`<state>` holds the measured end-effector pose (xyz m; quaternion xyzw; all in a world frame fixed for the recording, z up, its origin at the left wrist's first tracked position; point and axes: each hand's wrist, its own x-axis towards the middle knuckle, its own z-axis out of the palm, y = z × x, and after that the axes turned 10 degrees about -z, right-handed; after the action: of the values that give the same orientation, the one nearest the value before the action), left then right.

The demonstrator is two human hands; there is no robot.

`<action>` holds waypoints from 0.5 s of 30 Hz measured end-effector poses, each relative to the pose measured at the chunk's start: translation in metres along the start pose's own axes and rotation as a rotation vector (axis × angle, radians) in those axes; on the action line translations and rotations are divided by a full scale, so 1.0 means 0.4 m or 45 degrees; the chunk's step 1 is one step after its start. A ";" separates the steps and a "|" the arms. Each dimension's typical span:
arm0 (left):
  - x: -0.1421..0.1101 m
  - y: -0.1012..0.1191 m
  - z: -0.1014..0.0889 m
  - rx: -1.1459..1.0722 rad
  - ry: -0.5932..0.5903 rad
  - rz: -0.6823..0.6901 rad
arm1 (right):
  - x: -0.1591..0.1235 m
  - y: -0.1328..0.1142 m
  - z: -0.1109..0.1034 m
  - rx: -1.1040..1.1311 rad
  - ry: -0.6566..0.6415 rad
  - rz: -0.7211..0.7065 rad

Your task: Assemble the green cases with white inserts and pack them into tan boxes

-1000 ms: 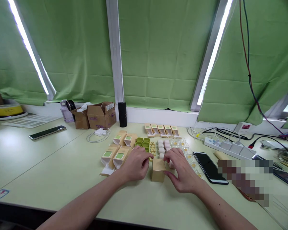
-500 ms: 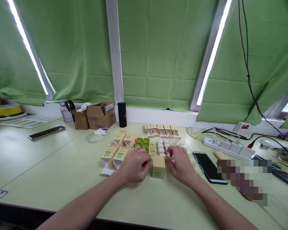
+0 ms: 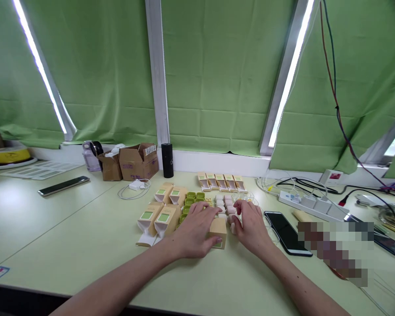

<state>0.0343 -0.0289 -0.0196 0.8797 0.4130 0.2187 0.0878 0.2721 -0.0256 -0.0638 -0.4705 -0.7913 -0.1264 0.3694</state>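
A small kraft cardboard box [image 3: 218,228] with a green label stands at the near edge of the laid-out pieces. My left hand [image 3: 197,230] grips it from the left, thumb on its front and fingers reaching over toward the far side. To the right of the box is my right hand [image 3: 250,224], empty, its fingers curved and a gap between thumb and forefinger. Small white and pale pink rounded pieces [image 3: 228,204] lie beside its fingertips. Green square cups [image 3: 191,195] and small yellowish pieces [image 3: 208,200] sit behind my left hand, which partly hides them.
Kraft boxes with flaps open [image 3: 164,217] stand at the left, and several more [image 3: 220,181] line the back. Clear cups [image 3: 246,196] are partly behind my right hand. A phone [image 3: 287,232], a power strip [image 3: 312,204] and cables occupy the right; a black cylinder [image 3: 167,160] stands near the wall.
My left hand has gone from a closed pose left of the box to a grip over it. My right hand stays nearly in place, its fingers slightly shifted.
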 end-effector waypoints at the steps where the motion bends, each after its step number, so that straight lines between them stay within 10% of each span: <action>1: 0.004 0.006 -0.001 0.028 -0.039 0.014 | 0.000 0.000 0.000 0.001 0.007 -0.001; 9: 0.066 0.042 -0.053 0.123 -0.257 0.096 | -0.003 0.001 0.001 0.006 0.025 -0.017; 15: 0.170 0.001 -0.178 0.058 -0.136 -0.083 | -0.002 -0.002 -0.002 -0.002 0.019 -0.017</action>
<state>0.0403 0.0212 0.0650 0.8779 0.4411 0.1590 0.0968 0.2720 -0.0272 -0.0638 -0.4645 -0.7917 -0.1328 0.3739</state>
